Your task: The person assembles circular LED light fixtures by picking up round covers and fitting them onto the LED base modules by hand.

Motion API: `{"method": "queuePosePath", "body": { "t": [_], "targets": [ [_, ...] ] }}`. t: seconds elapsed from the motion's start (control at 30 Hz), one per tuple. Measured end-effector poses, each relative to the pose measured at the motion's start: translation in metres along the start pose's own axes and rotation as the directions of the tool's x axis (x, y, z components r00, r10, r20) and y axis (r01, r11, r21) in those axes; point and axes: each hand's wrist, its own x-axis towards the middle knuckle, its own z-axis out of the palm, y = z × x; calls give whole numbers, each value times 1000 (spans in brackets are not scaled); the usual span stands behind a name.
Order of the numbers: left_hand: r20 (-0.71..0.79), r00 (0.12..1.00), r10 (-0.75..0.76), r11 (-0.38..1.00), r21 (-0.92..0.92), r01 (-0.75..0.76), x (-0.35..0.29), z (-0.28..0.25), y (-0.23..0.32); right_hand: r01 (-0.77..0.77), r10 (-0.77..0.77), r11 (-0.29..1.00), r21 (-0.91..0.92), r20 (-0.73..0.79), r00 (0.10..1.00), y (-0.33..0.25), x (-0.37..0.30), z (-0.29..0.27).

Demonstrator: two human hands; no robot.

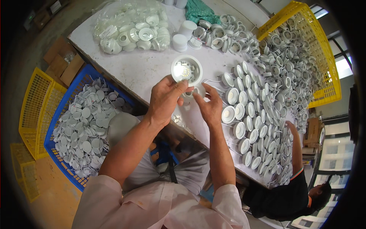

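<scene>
a round white lamp housing [186, 70] is up over the desk [143, 70], pinched in the person's left hand [164, 97]; the right hand [211, 107] curls nearby, whether gripping anything i can't tell. white lamps [250, 110] crowd rightward.

I see the table [135, 65] before the person [164, 208]. Over it, one lamp [187, 70] is in the left hand [164, 98]; the right hand [211, 108] is just beside. On the table's far left lies a bag [108, 32] with cups [146, 34]. On the right I find many lamps [249, 110], and behind them rings [280, 76], partly in a crate [333, 82]. Left of the table, discs [85, 128] lie in a basket [53, 131].
</scene>
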Motion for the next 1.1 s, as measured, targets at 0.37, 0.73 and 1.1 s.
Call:
{"method": "queuePosePath", "body": {
  "t": [0.37,0.73,1.1],
  "targets": [
    [211,970,-124,991,74,111,-12,26,-26,89,-36,923,373,-148,988,-34,-25,-81],
    [317,920,-231,954,260,150,-18,46,-49,180,-178,983,-42,39,983,-50,-42,-98],
    [340,934,-114,935,356,-16,-25,55,-50,-53,77,898,437,-38,996,-22,-61,-96]
  ]
}}
